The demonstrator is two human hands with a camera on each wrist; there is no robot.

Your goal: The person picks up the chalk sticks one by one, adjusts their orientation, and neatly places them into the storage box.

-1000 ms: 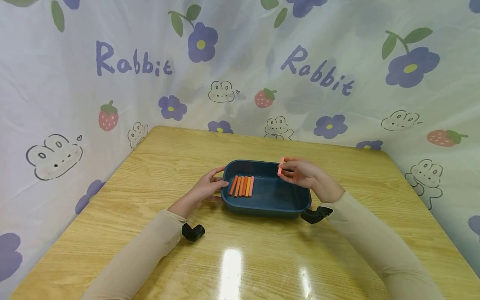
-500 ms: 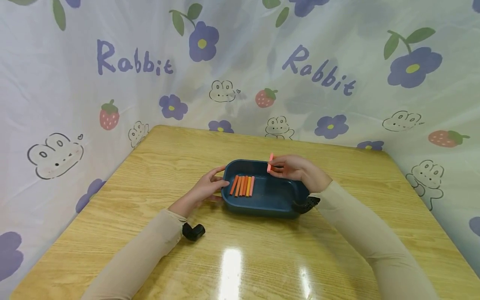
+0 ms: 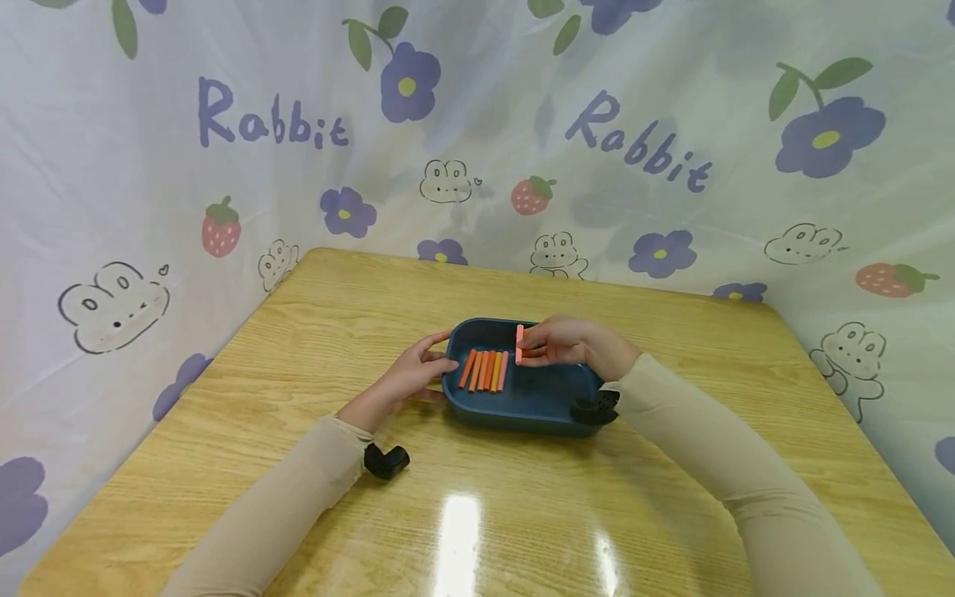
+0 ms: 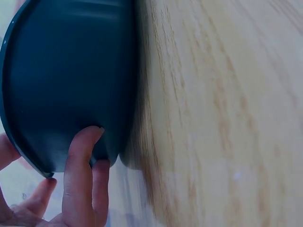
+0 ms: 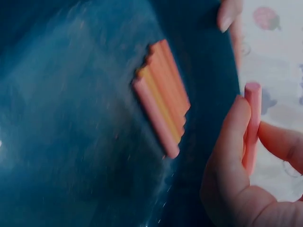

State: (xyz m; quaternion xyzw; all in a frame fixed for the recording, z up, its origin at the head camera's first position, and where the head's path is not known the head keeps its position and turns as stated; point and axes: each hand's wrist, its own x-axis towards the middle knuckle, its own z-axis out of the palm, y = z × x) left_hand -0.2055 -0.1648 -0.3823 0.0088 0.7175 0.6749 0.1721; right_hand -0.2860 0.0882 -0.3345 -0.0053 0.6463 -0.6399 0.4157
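A dark blue rectangular tub (image 3: pixel 515 423) with rounded corners stands on the table. My left hand (image 3: pixel 406 373) grips its left end, thumb over the rim and fingers against the outer wall (image 4: pixel 71 71). Between thumb and fingers, my right hand (image 3: pixel 570 340) pinches a pink chalk stick (image 3: pixel 519 344), held upright over the tub. In the right wrist view this chalk (image 5: pixel 253 127) shows clear of the other sticks. A row of chalk sticks (image 3: pixel 483 371) lies side by side on the tub floor at the left: several orange ones, a yellow one and a pink one (image 5: pixel 158 120) at the right end.
The wood-grain table (image 3: pixel 358 298) reaches back to a white curtain (image 3: pixel 477 99) printed with rabbits, flowers and strawberries. A black wrist device (image 3: pixel 386 462) sits at the left cuff, another (image 3: pixel 595 408) at the right, overlapping the tub's front right corner in the head view.
My right hand has moved left with the pink chalk, from the tub's back right to beside the row, and lower over the last half second. The left hand stays at the rim.
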